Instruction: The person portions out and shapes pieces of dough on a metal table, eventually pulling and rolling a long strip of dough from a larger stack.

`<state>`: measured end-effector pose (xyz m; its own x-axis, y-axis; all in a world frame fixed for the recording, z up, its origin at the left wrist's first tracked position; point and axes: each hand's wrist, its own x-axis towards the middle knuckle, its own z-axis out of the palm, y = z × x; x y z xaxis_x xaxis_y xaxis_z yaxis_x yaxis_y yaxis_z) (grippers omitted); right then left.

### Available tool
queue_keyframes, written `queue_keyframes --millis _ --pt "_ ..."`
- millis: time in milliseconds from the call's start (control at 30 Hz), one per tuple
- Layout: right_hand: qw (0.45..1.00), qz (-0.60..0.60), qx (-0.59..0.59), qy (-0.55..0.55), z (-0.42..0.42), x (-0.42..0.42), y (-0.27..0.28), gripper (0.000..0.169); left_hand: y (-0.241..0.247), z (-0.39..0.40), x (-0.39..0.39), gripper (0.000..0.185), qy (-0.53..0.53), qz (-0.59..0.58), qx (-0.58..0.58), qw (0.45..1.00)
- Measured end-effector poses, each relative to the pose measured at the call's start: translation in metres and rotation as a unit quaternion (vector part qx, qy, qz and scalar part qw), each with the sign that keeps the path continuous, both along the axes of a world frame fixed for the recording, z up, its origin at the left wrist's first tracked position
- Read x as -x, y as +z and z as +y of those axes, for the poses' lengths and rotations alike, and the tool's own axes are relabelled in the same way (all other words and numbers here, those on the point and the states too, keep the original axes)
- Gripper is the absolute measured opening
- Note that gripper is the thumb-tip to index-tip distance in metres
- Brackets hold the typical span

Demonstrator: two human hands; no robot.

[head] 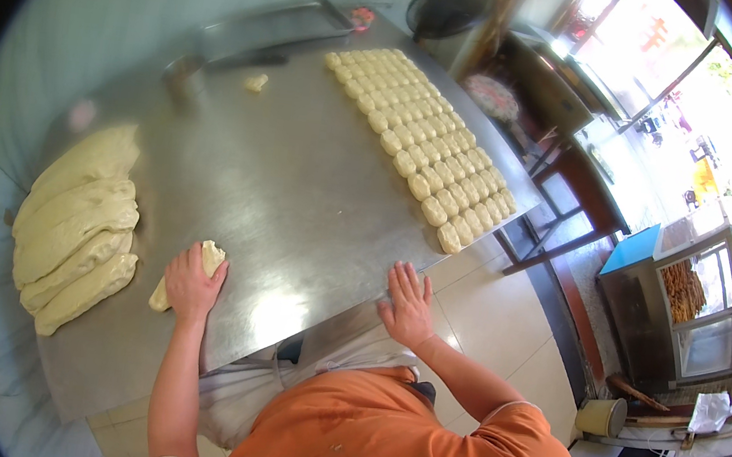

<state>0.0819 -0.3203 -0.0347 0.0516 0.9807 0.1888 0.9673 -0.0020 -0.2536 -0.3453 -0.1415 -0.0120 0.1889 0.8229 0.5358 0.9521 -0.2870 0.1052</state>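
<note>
My left hand [191,281] is wrapped around a short dough log [212,257], whose ends stick out on both sides of the hand, and holds it on the stainless steel table [260,195]. My right hand [409,308] is flat at the table's front edge, thumb spread away from the fingers, with nothing in it. Left of the log lie several long, thick dough strips [76,241], packed side by side. Many small dough pieces [421,139] sit in tight rows along the table's right side.
At the table's back are a metal tray [278,26], a metal cup [184,76], a dark-bladed knife [247,62] and a dough scrap [256,83]. A wall borders the left side. Beyond the right edge stand a wooden bench [578,206] and a glass-fronted cabinet [679,301].
</note>
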Motion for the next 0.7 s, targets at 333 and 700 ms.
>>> queue_keyframes --millis 333,700 --pt "0.986 0.004 0.045 0.160 0.039 0.090 0.016 0.079 0.000 0.000 0.001 0.058 0.008 -0.005 0.001 1.000" --pt "0.999 0.014 0.036 0.011 0.165 0.063 0.012 0.076 0.006 0.001 -0.002 0.055 0.015 -0.003 0.022 1.000"
